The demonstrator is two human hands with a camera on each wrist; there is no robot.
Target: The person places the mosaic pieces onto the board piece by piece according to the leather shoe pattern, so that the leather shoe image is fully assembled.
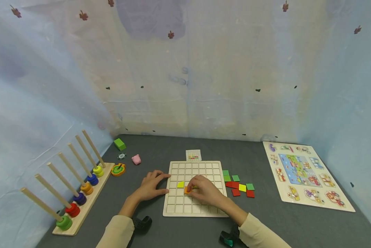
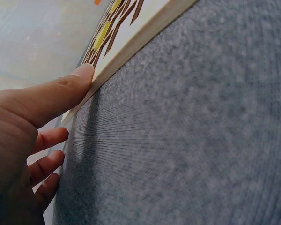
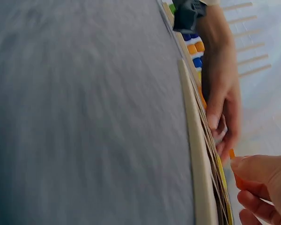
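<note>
A pale wooden grid board [image 1: 175, 203] lies on the dark tabletop. Over its middle, my right hand [image 1: 205, 191] pinches an orange square tile [image 1: 187, 190] between thumb and fingers; the tile's edge [image 3: 232, 153] shows in the right wrist view. One yellow tile [image 1: 180, 184] sits on the grid left of it, and another yellow piece is partly hidden beneath the right hand. At the board's left edge rests my left hand [image 1: 149, 186], its thumb on the rim and its other fingers spread loosely. It holds nothing.
Right of the board lie loose green, red and yellow tiles [image 1: 236, 184]. A small pattern card [image 1: 193, 155] touches the back edge. Farther right is a picture puzzle board [image 1: 284, 193]. On the left stand a peg stacker [image 1: 89, 203], a pink pig figure [image 1: 136, 159] and a green block [image 1: 119, 144].
</note>
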